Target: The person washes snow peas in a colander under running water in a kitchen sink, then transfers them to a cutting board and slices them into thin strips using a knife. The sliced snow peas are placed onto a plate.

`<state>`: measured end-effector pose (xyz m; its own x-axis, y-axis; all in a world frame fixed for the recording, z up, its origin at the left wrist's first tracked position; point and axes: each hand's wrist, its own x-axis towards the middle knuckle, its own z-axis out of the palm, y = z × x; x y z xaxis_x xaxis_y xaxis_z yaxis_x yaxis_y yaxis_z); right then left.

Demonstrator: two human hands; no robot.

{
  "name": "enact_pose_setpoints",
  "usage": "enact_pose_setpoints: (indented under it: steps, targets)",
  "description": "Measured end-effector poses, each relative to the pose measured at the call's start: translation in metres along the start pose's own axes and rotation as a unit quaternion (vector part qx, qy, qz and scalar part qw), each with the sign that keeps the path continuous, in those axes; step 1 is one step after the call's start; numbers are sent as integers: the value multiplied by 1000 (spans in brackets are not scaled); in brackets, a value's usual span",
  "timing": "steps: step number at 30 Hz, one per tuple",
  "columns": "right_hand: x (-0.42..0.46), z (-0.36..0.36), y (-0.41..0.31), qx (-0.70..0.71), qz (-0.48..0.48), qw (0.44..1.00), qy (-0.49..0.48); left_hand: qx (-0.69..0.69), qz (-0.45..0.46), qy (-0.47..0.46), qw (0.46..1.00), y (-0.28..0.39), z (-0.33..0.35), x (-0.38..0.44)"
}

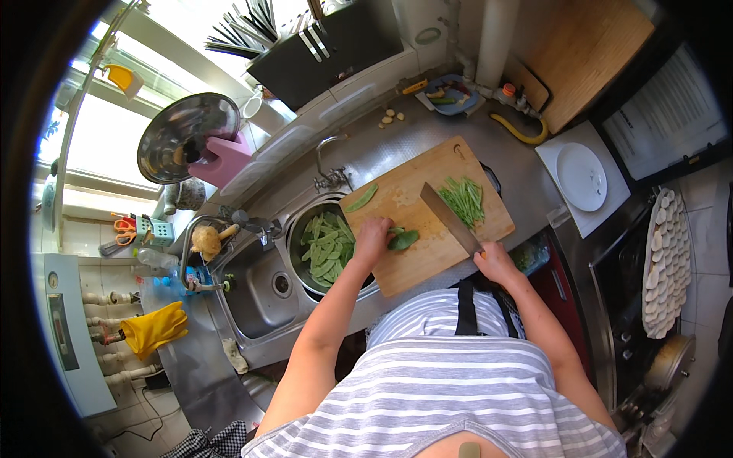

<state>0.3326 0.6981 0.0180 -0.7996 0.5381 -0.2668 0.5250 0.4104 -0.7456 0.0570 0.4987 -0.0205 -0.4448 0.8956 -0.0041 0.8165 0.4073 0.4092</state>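
Observation:
A wooden cutting board (409,200) lies aslant on the steel counter. My right hand (496,262) grips the orange handle of a broad kitchen knife (449,216), its blade lying across the board. Right of the blade is a pile of green bean shreds (465,200). My left hand (372,237) rests at the board's left side, fingers bent over flat green bean pods (404,239); how many is hidden. One whole pod (362,198) lies by the board's upper left corner. Left of my hand, a metal bowl (294,256) in the sink holds many flat bean pods (327,246).
A sink basin (257,297) with a faucet (260,229) is on the left. Behind the board are garlic cloves (387,119) and a blue tray of scraps (452,97). A white plate (580,176) stands right, near the stove (615,286). Yellow rubber gloves (153,330) hang left.

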Motion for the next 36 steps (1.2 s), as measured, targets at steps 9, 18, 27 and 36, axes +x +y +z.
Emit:
enact_pose_setpoints:
  steps: [9,18,27,36]
  targets:
    - [0,0,0,-3,-3,1000,-1,-232,-163,78,956,-67,-22,64]
    - [0,5,6,-26,7,1000,14,-83,-120,74,986,-79,-4,72]
    - [-1,3,0,-7,20,1000,0,-385,-73,-89,916,-4,-12,18]
    - [3,2,7,-8,29,999,-12,0,51,106,993,34,36,-33]
